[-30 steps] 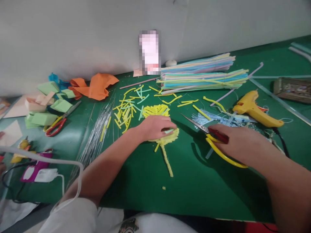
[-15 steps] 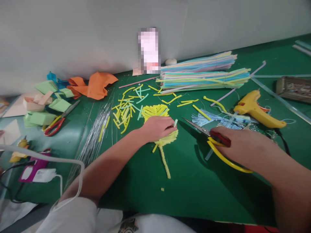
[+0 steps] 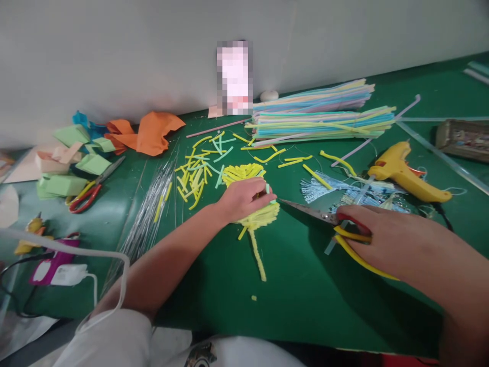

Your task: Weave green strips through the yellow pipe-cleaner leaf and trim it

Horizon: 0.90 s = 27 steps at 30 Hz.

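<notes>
My left hand (image 3: 244, 199) is closed over a yellow leaf shape (image 3: 260, 216) made of pipe cleaners, whose stem points toward me. Between its thumb and fingers a short mint-green pipe cleaner piece (image 3: 268, 189) sticks up. My right hand (image 3: 378, 229) grips scissors (image 3: 315, 212) with red and yellow handles. Their blades look closed or nearly so, and the tip lies just right of my left fingertips. Left of the leaf lies a heap of cut yellow and green pipe cleaner pieces (image 3: 196, 176).
Bundles of pastel pipe cleaners (image 3: 321, 125) lie at the back. On the right rest a yellow glue gun (image 3: 410, 171) and blue tassels (image 3: 317, 188). Silver wires (image 3: 147, 214), a second pair of scissors (image 3: 87, 196) and folded paper (image 3: 63, 184) are leftward. A white cable (image 3: 95, 252) crosses near my left arm.
The scissors have moved left and slightly down, bringing the tip close to my left hand. My left fingers have shifted their hold on the green piece, which now stands further left.
</notes>
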Tool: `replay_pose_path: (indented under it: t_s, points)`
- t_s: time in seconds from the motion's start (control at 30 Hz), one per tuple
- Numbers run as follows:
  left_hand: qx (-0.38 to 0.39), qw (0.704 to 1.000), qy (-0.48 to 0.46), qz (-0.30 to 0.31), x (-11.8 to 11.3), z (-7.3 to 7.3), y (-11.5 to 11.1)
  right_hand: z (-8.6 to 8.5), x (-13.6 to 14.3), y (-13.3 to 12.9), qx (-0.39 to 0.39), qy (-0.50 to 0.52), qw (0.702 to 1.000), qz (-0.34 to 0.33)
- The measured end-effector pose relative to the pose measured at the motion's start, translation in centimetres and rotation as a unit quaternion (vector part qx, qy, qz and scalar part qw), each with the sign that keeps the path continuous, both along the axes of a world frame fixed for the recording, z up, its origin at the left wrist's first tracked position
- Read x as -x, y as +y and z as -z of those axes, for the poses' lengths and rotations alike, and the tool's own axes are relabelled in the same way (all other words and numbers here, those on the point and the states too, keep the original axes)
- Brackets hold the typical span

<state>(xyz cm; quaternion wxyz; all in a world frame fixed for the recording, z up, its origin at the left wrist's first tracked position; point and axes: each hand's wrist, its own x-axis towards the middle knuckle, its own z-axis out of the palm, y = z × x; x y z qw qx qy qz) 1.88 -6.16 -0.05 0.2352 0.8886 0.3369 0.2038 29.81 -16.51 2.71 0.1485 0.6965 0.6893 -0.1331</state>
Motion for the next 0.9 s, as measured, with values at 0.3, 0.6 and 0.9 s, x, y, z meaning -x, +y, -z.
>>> replay_pose_path:
  t_s: [0.3, 0.6, 0.9]
  points:
    - [0.006, 1.000, -0.008, -0.020, -0.2, -0.3, 0.2, -0.3, 1.5, -0.7, 0.024, 0.035, 0.999, -0.034]
    - [0.021, 0.999, -0.016, -0.038, -0.4, -0.5, -0.1, -1.1, 1.6, 0.2, 0.028, -0.007, 0.999, -0.023]
    - [0.025, 0.998, -0.029, -0.045, -0.3, -0.3, -0.1, -1.1, 2.5, 0.5, 0.020, -0.007, 0.999, -0.047]
